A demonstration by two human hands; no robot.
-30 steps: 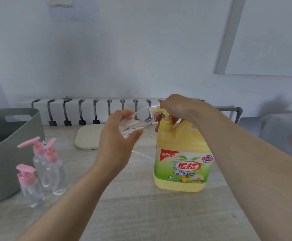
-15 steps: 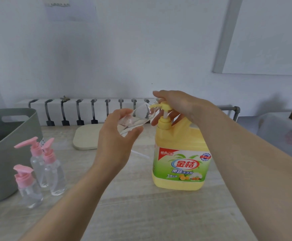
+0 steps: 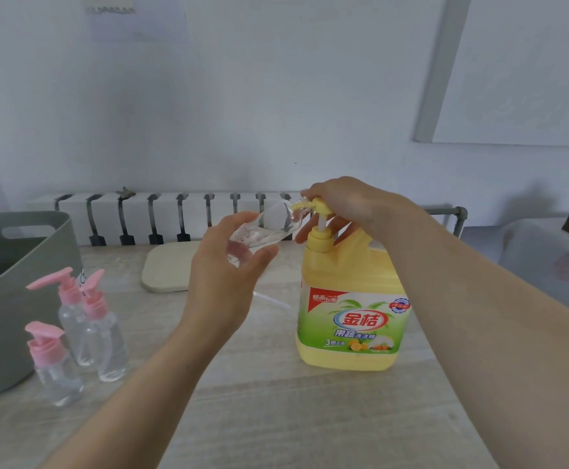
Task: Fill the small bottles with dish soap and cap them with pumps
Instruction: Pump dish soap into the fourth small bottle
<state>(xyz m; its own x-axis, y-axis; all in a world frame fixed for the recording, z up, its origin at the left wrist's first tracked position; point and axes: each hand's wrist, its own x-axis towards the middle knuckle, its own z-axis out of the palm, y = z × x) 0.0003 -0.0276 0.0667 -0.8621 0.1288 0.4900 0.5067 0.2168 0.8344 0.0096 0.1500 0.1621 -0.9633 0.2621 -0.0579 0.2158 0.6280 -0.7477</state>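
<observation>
Filling of a small clear bottle (image 3: 264,228) at the pump head (image 3: 314,207) of a yellow dish soap jug (image 3: 350,299). The bottle is gripped by the left hand (image 3: 222,275), with thumb and fingers curled round its lower body, and is held tilted above the table (image 3: 276,418), its open mouth set against the nozzle. The pump head is covered from above by the right hand (image 3: 347,204), whose fingers are curled down around it; the white stem below the head is exposed. The jug is stood upright on the table, label toward the camera. Three capped bottles (image 3: 105,336) with pink pumps are grouped upright at the left, just beside a grey tub (image 3: 22,299). A thin white tube (image 3: 271,299) is seen lying on the table between the left hand and the jug. A beige board (image 3: 171,265) is laid flat behind the left hand, before a white radiator (image 3: 175,211).
</observation>
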